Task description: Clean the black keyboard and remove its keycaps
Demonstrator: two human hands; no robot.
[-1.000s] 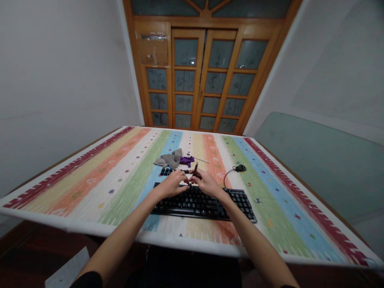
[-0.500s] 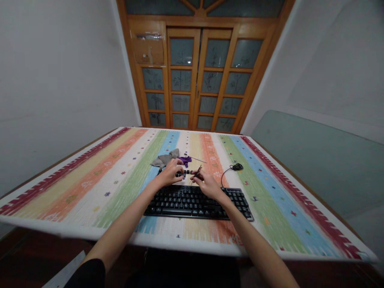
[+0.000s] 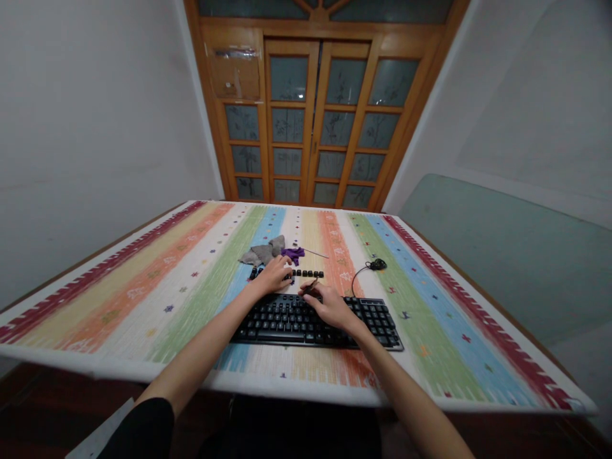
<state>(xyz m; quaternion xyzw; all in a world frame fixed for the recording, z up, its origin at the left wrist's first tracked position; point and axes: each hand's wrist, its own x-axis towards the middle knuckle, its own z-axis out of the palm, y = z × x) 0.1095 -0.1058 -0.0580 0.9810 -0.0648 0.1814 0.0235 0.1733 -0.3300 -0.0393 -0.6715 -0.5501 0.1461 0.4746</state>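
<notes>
A black keyboard (image 3: 287, 319) lies on the striped tablecloth. Behind it stands a row of loose black keycaps (image 3: 308, 274). My left hand (image 3: 275, 275) rests over the left part of that row, fingers bent and thumb apart from them; it covers some of the keycaps. My right hand (image 3: 329, 301) is above the keyboard's back edge. Its fingers pinch a small dark tool (image 3: 310, 288) with a thin end; the exact kind is too small to make out. The hand hides part of the keyboard's top rows.
A grey cloth (image 3: 262, 252) and a purple cloth (image 3: 292, 255) lie behind my left hand, with a thin rod (image 3: 315, 253) beside them. The keyboard's coiled cable (image 3: 377, 264) sits at the right. A wooden glazed door (image 3: 315, 121) stands beyond the table.
My right hand has come down and slightly left with the small dark tool, now over the keyboard's back edge, baring more keycaps in the row. My left hand has hardly moved.
</notes>
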